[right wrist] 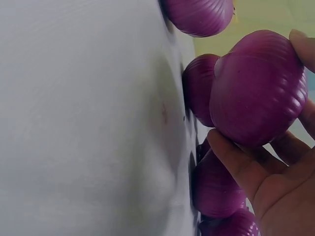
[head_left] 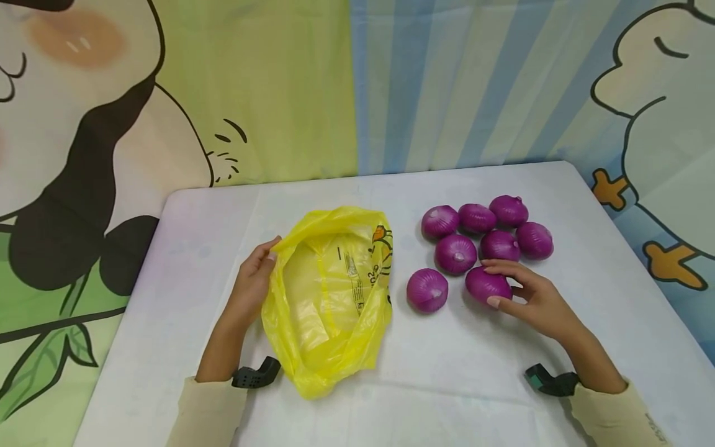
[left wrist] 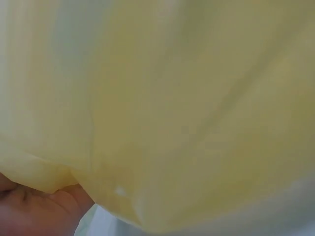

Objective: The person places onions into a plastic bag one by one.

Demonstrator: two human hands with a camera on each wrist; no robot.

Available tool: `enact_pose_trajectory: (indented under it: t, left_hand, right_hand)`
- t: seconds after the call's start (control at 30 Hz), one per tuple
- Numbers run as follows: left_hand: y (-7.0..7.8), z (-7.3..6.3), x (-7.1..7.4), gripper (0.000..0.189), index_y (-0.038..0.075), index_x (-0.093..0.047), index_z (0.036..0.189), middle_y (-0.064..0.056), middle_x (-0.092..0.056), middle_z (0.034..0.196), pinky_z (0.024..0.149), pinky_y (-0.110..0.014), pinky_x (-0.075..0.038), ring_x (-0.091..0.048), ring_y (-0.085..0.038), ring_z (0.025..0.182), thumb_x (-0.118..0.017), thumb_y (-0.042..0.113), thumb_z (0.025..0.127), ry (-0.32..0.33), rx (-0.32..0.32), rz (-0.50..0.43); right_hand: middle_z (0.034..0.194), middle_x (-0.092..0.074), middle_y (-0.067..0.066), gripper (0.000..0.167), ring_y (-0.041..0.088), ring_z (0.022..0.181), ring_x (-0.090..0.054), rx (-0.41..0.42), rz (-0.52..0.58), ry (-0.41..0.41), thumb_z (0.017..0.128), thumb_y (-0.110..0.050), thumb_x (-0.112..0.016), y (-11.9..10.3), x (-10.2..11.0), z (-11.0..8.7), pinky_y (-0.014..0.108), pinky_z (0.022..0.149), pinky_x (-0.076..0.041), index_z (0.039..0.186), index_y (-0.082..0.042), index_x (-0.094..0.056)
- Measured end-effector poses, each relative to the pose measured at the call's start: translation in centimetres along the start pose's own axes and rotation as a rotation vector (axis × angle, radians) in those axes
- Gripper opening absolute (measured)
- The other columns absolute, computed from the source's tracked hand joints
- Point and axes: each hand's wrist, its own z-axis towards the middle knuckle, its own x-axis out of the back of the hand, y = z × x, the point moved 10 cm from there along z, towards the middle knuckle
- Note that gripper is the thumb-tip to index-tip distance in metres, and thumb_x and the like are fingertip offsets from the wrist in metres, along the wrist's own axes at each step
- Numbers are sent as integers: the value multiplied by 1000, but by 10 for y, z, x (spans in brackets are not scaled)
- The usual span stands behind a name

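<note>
My left hand (head_left: 254, 282) grips the left rim of a yellow plastic bag (head_left: 383, 347), its thumb over the edge. The bag's wide mouth faces up, showing its inside and some dark print. In the left wrist view the bag (left wrist: 197, 123) fills most of the picture, with part of the hand (left wrist: 42, 211) at the lower left. My right hand (head_left: 539, 301) holds a red onion (head_left: 486, 285) between thumb and fingers. That onion (right wrist: 258, 91) appears large in the right wrist view, fingers around its side. Several more red onions (head_left: 455, 253) lie just beyond it.
One onion (head_left: 427, 290) sits a little apart, between the bag and the group. Everything rests on a white-covered table (head_left: 447, 385). A cartoon-printed curtain (head_left: 268, 93) stands behind the table's far edge (head_left: 313, 181).
</note>
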Motion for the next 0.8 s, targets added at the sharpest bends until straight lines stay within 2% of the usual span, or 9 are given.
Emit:
enact_pose_trajectory:
  t: [0.13,0.2,0.43,0.63,0.8]
  left_hand:
    - [0,0,1,47,16,-34,151,-2,-38,149,96,-24,-46,-45,-23,127,-35,33,107,6,3,-25]
    - [1,0,0,46,16,-35,150,-1,-37,150,93,-20,-46,-45,-23,127,-35,32,107,3,-4,-29]
    - [4,-1,0,44,15,-37,149,5,-32,154,100,-21,-41,-39,-19,134,-35,31,107,8,-23,-16]
    - [3,-1,0,44,15,-39,148,4,-34,153,95,-19,-45,-43,-21,131,-35,32,107,10,-19,-34]
    - [0,0,-2,45,14,-39,148,1,-37,151,94,-22,-47,-47,-20,127,-36,33,107,7,-6,-60]
  right_hand:
    - [141,-49,12,57,7,126,-45,39,34,0,80,12,-73,-8,2,4,17,83,-51,133,-4,-56]
    - [142,-48,14,57,9,127,-44,62,62,-7,80,14,-72,-13,1,7,19,84,-51,133,-1,-55]
    - [140,-49,14,56,13,127,-45,107,118,-11,79,16,-70,-30,-1,20,20,86,-51,131,1,-56]
    - [138,-50,14,56,14,125,-48,148,142,-12,78,18,-70,-42,-5,30,21,90,-49,130,1,-56]
    - [137,-49,18,53,21,128,-46,182,251,-43,79,21,-67,-51,-14,39,26,93,-49,128,6,-55]
